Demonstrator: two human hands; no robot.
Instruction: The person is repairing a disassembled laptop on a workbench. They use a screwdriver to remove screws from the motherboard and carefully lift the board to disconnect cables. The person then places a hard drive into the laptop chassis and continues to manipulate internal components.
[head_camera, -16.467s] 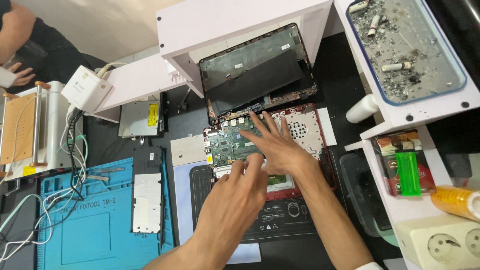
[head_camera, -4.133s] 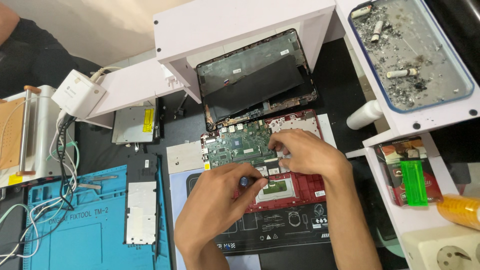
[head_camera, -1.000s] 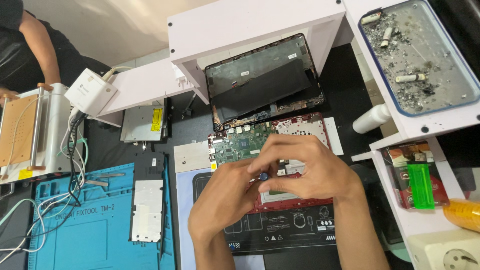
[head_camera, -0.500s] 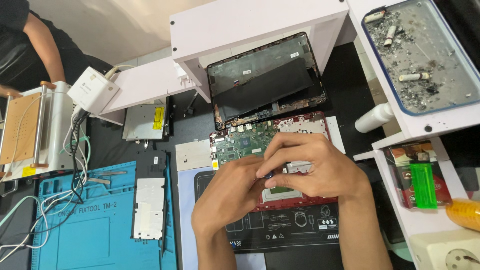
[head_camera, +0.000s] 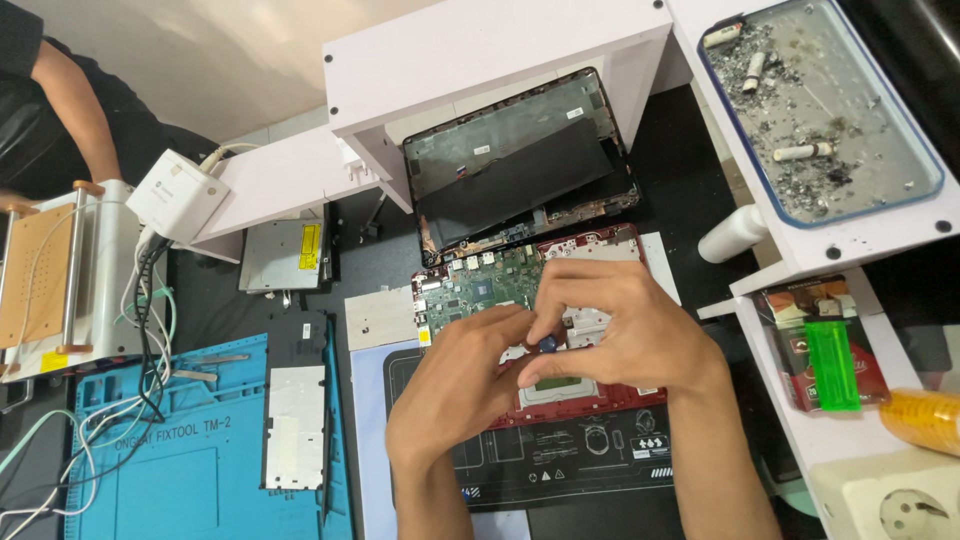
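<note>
Green motherboard (head_camera: 478, 288) lay exposed in the red laptop base (head_camera: 600, 395); left hand (head_camera: 455, 385) and right hand (head_camera: 625, 330) pinched a small blue part (head_camera: 547, 344) together, fingertips closed, steadying it.

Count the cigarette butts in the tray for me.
3 clear ones in the tray: one at its top-left corner, one just below that, one mid-tray. Ash litter may hide more.

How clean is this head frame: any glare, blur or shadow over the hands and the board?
Head view: even, soft light, no hard shadows; both hands, left hand and right hand, are sharp, without motion blur; the green board reads clearly though the hands cover part of it; slight sheen on the dark laptop lid; straight shelf edges lean, suggesting wide-angle distortion.
</note>
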